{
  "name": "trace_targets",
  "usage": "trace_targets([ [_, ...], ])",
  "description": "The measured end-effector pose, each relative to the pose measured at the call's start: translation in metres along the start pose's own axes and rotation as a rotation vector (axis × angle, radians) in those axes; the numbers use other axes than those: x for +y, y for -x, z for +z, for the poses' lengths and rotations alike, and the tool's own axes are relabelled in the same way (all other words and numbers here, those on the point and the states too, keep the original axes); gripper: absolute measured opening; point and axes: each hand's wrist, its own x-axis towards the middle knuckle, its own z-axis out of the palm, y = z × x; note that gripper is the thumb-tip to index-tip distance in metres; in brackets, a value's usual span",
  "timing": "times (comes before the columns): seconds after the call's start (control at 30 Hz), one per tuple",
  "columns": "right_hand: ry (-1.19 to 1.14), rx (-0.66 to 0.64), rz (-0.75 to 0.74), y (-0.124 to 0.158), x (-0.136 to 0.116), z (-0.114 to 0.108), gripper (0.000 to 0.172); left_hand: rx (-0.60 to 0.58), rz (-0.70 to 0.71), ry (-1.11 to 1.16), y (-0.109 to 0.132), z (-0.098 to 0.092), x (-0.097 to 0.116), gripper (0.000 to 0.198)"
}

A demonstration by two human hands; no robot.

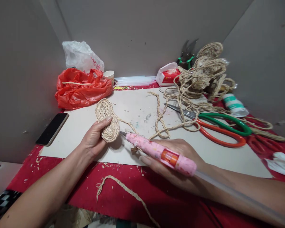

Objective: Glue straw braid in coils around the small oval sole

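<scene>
My left hand [95, 136] grips a coiled sole-shaped piece of braided straw cord [106, 117], thumb on its face and fingers behind it. A loose tail of the same braid runs from the coil's right side. My right hand [171, 158] is closed around a pink hot glue gun [152, 147] with an orange window. The gun's metal nozzle meets or nearly meets the coil's lower right edge; I cannot tell which. A clear glue stick [218, 182] extends from the gun's back end. The fingers of my right hand are partly hidden by the gun.
A white board [68, 136] lies on red cloth. Right are large scissors [204, 122], piled braid [201, 76] and a tissue pack [168, 74]. Left are a phone [52, 129], a red plastic bag [83, 90] and a paper cup [109, 76]. Glue sticks [135, 80] lie behind; grey panels enclose the table.
</scene>
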Motion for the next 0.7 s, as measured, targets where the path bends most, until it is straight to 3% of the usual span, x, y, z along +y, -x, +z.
trace_targets([
  [0.37, 0.031, -0.002, -0.042, -0.0009, -0.0028, 0.0011, 0.034, -0.029, 0.015, -0.014, 0.0004, 0.0008, -0.0003, 0.005],
  [0.7, 0.103, -0.038, -0.072, 0.0024, -0.0008, 0.0049, 0.032, -0.046, 0.014, -0.019, 0.0001, 0.002, 0.0008, 0.006],
])
